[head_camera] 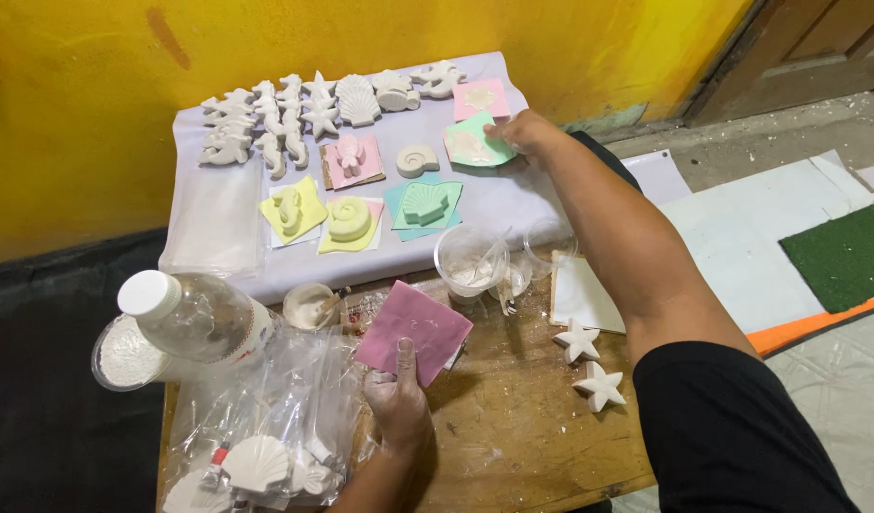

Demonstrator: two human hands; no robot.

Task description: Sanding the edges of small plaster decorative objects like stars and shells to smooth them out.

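My left hand holds a pink square silicone mould by its near edge, thumb on top, over the wooden table. My right hand reaches far across to the back right of the white-covered board and grips the edge of a green square mould filled with white plaster. A pink mould with a plaster fill lies just behind it.
White plaster casts of seahorses, starfish and shells line the back of the board. Coloured moulds sit mid-board. A clear mixing cup, a plastic bottle, a powder cup, two plaster starfish and bagged casts lie nearer.
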